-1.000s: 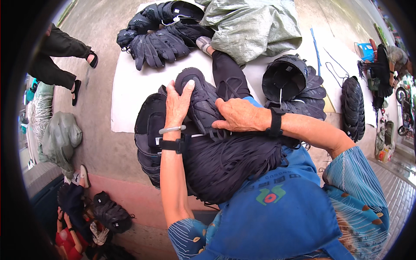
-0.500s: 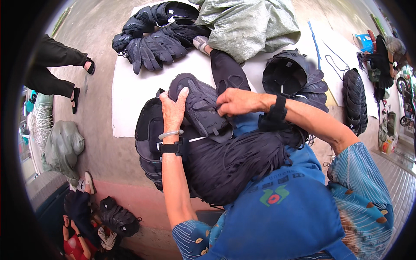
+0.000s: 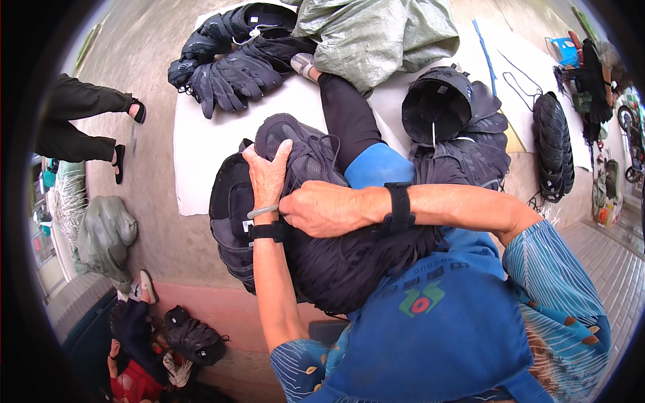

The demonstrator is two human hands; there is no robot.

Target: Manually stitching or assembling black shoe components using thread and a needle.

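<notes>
A dark grey mesh shoe upper [image 3: 310,149] with laces lies over my lap. My left hand [image 3: 267,173] is closed on its left edge, the thumb pressed on top. My right hand [image 3: 329,209] is curled shut low over the upper, its fingertips beside my left wrist. What those fingers hold, if anything, is hidden. Under both hands spreads a bundle of nested dark uppers [image 3: 342,269], and its open black end [image 3: 228,195] shows left of my left wrist. My right hand and forearm cover part of the upper and the bundle.
Bundles of dark uppers lie at the far left [image 3: 238,84] and right [image 3: 440,107] on a white sheet [image 3: 201,158]. A greenish woven sack [image 3: 376,40] stands at the back. Another upper stack [image 3: 554,148] is farther right. Other people's legs [image 3: 87,121] show at left.
My right hand has moved left and nearer, from the upper's right side to beside my left wrist. My left hand keeps its hold on the upper.
</notes>
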